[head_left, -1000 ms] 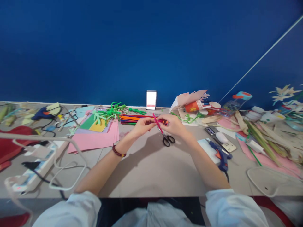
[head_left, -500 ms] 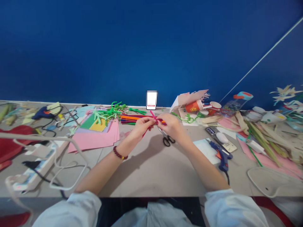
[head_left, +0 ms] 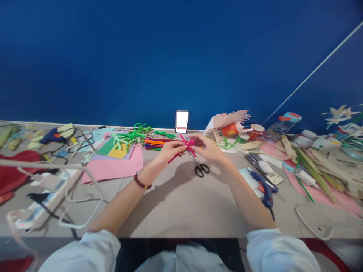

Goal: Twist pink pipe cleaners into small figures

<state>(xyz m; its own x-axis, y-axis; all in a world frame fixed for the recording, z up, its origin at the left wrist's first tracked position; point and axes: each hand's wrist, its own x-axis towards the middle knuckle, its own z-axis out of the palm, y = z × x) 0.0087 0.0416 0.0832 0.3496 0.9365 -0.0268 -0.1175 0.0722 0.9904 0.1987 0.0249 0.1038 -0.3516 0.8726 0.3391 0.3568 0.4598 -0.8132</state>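
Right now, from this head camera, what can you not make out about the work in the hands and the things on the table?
Head view:
- The bunched middle of the pink pipe cleaner: too small, and partly hidden by the left hand and right hand.
- The screen of the upright phone: blurred.
- The red cloth: cut off by the left edge.

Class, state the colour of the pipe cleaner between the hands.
The pipe cleaner is hot pink; head view.
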